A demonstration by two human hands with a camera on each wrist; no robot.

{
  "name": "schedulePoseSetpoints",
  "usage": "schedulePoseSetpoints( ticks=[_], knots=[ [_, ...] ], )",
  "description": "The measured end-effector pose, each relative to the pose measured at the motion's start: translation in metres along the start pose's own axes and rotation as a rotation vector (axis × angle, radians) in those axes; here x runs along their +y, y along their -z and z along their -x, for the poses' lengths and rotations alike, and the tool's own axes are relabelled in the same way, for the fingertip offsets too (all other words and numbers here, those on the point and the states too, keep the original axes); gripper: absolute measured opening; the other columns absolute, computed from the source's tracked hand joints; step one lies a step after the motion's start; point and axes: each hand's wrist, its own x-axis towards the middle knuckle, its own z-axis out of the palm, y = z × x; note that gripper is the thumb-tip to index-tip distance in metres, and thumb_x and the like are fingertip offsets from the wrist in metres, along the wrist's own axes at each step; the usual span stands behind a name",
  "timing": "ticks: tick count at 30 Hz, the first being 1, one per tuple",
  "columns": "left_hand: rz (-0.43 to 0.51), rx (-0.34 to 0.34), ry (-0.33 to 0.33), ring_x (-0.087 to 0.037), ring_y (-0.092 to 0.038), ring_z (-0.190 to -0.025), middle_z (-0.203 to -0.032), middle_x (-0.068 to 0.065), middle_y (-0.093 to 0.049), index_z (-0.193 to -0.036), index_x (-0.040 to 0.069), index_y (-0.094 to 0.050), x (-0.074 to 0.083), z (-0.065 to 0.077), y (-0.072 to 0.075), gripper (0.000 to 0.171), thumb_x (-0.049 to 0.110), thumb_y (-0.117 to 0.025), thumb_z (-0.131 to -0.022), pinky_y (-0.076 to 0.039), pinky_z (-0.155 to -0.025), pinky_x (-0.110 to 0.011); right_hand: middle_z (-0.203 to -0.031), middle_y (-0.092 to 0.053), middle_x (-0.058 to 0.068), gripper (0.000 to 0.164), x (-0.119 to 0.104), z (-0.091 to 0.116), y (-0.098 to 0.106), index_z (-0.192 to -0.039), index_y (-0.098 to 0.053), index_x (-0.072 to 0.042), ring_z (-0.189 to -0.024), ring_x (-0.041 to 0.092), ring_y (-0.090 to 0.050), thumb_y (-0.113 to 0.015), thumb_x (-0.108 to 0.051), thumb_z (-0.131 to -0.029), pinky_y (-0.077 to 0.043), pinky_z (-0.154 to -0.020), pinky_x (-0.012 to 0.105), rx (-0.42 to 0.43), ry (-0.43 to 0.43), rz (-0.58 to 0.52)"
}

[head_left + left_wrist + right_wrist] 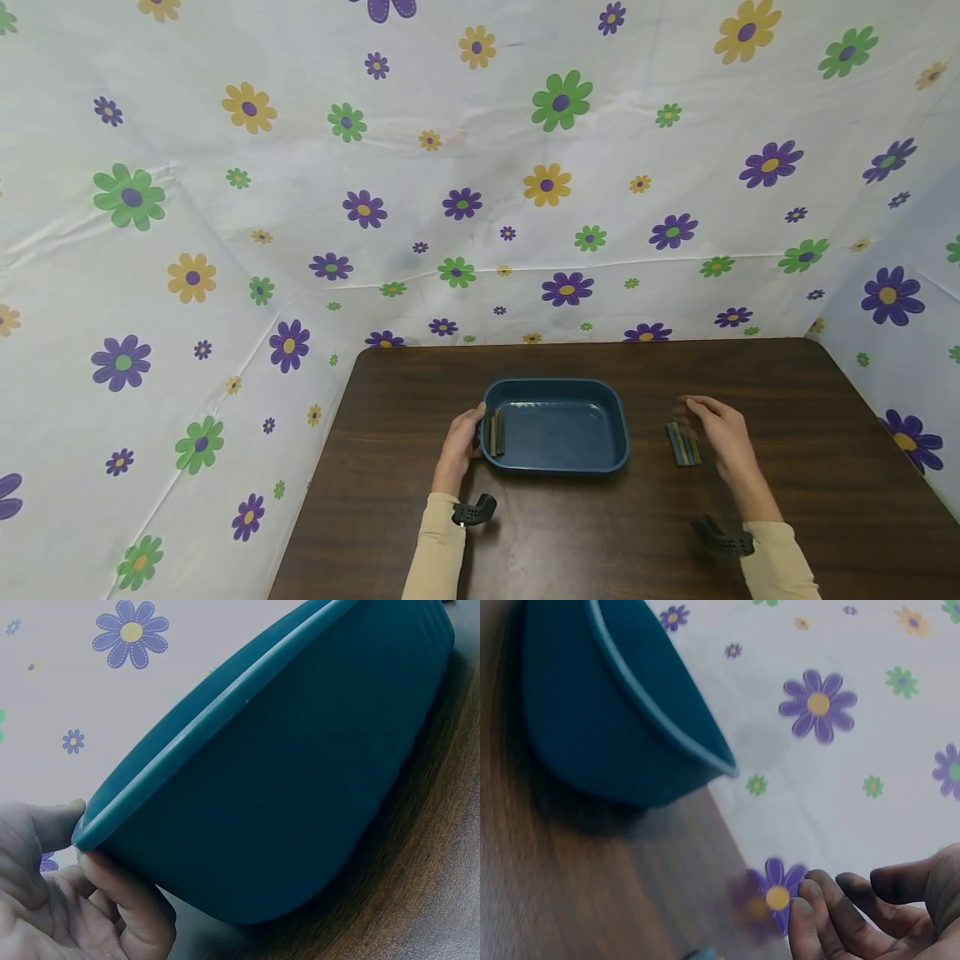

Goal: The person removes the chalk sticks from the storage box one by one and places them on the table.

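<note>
My left hand (459,440) grips the left end of a blue rectangular basin (558,429). In the left wrist view, the thumb and a finger of that hand (97,900) pinch the rim (161,761). Inside the basin, short dark and brown sticks (493,435) lie along its left wall. Several more short sticks, blue, green and yellowish, form a small row (681,445) on the table to the basin's right. Just over that row is my right hand (726,433). Its fingers (840,915) bend loosely with nothing between them and the thumb, and the fingertips look smudged dark.
The dark wooden table (390,500) runs back to a white flowered cloth (480,167) hung behind it and along both sides. Each forearm wears a black wrist mount (474,510) over a pale yellow sleeve.
</note>
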Motion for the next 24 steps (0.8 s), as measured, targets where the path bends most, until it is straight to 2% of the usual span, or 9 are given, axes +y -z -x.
schedulePoseSetpoints(
  ticks=[3, 6, 13, 15, 20, 24],
  knots=[
    [0.003, -0.002, 0.001, -0.014, -0.058, -0.073, -0.083, -0.002, -0.058, -0.132, -0.010, -0.053, 0.000, 0.000, 0.000, 0.051, 0.037, -0.051, -0.110, -0.052, -0.067, -0.032, -0.112, -0.071, 0.001, 0.054, -0.007, 0.000, -0.005, -0.143, -0.048, 0.014, -0.090, 0.005, -0.068, -0.046, -0.031, -0.113, -0.058, -0.079, 0.032, -0.005, -0.005, 0.003],
    [0.002, -0.004, 0.001, -0.013, -0.057, -0.071, -0.081, -0.001, -0.057, -0.124, -0.007, -0.057, 0.000, 0.000, 0.001, 0.047, 0.037, -0.052, -0.110, -0.051, -0.065, -0.031, -0.116, -0.068, 0.002, 0.056, -0.013, -0.001, -0.009, -0.144, -0.047, 0.014, -0.091, 0.003, -0.067, -0.046, -0.032, -0.112, -0.057, -0.082, 0.030, -0.022, -0.008, -0.027],
    [-0.002, -0.009, -0.003, -0.013, -0.057, -0.069, -0.080, -0.001, -0.056, -0.119, -0.006, -0.057, -0.001, 0.000, 0.002, 0.045, 0.038, -0.052, -0.110, -0.050, -0.063, -0.030, -0.104, -0.073, -0.006, 0.053, -0.023, -0.001, -0.028, -0.143, -0.047, 0.012, -0.090, 0.005, -0.071, -0.048, -0.031, -0.112, -0.057, -0.083, 0.027, -0.099, -0.011, -0.128],
    [0.002, -0.009, 0.001, -0.013, -0.056, -0.069, -0.080, -0.002, -0.056, -0.117, -0.006, -0.057, -0.001, -0.001, 0.002, 0.043, 0.037, -0.052, -0.110, -0.050, -0.063, -0.029, -0.107, -0.074, -0.001, 0.052, -0.025, -0.001, -0.037, -0.143, -0.048, 0.011, -0.092, 0.008, -0.072, -0.048, -0.030, -0.112, -0.057, -0.084, 0.028, -0.107, -0.016, -0.129],
    [-0.002, -0.015, 0.007, -0.013, -0.054, -0.067, -0.079, -0.002, -0.054, -0.114, -0.004, -0.057, 0.001, -0.001, 0.002, 0.040, 0.035, -0.051, -0.110, -0.048, -0.062, -0.028, -0.124, -0.068, 0.023, 0.049, -0.029, -0.002, -0.060, -0.143, -0.047, 0.012, -0.100, 0.016, -0.072, -0.048, -0.026, -0.113, -0.057, -0.088, 0.034, -0.131, -0.012, -0.096],
    [-0.015, -0.023, 0.009, -0.013, -0.054, -0.068, -0.079, -0.001, -0.055, -0.114, -0.004, -0.058, 0.002, -0.001, 0.003, 0.041, 0.037, -0.052, -0.110, -0.048, -0.063, -0.029, -0.123, -0.068, 0.027, 0.045, -0.031, -0.004, -0.077, -0.142, -0.048, 0.013, -0.100, 0.019, -0.072, -0.048, -0.021, -0.113, -0.058, -0.087, 0.035, -0.175, 0.003, -0.119]
  ],
)
